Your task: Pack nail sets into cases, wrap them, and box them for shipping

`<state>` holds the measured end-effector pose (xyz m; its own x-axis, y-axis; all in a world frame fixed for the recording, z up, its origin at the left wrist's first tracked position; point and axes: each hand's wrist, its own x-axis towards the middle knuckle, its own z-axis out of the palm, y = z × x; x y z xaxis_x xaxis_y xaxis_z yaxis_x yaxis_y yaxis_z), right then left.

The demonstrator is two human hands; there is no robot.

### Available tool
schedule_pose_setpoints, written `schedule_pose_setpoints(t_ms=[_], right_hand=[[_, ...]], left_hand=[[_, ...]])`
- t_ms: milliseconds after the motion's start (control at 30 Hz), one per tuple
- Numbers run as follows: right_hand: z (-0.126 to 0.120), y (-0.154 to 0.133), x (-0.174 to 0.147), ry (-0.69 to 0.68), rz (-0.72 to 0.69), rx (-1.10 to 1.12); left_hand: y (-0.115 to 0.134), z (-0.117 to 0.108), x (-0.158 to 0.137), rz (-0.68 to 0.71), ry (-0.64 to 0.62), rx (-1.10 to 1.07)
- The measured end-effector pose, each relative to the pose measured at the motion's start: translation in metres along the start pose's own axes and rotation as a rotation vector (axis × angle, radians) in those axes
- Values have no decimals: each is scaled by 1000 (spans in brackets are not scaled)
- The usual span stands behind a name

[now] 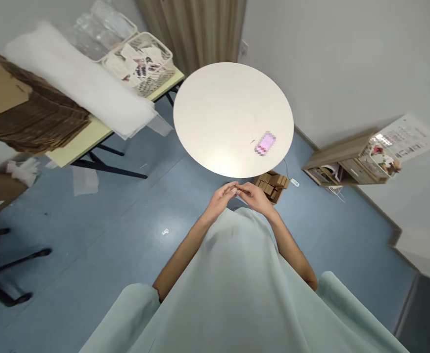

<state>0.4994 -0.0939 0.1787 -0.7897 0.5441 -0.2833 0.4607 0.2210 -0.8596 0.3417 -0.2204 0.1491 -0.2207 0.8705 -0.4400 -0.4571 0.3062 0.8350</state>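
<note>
In front of my body, just below the near edge of a round white table [222,108], my left hand [222,197] and my right hand [254,196] meet at the fingertips. The fingers of each are stretched out and slightly bent, and nothing shows between them. On the table, toward its right near side, lies a blurred-out pink and purple rectangle [265,143]. A tiny dark speck [252,141] is beside it. Neither hand touches the tabletop.
An open box of small brown cartons [269,186] stands below the table's right edge, near a white power strip [294,182]. To the left, a yellow table [80,142] bears flattened cardboard, white wrap and baskets. A wooden cabinet [341,166] is at right, chair legs [12,269] at lower left.
</note>
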Motion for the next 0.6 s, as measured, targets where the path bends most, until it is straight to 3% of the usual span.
schedule_pose_setpoints(t_ms=[233,600], right_hand=[[33,-41,94,-141,-84,70],[83,-92,260,-276,-61,232]], left_hand=[[46,-78,9,74,128,17],[141,-206,65,-20,268,157]])
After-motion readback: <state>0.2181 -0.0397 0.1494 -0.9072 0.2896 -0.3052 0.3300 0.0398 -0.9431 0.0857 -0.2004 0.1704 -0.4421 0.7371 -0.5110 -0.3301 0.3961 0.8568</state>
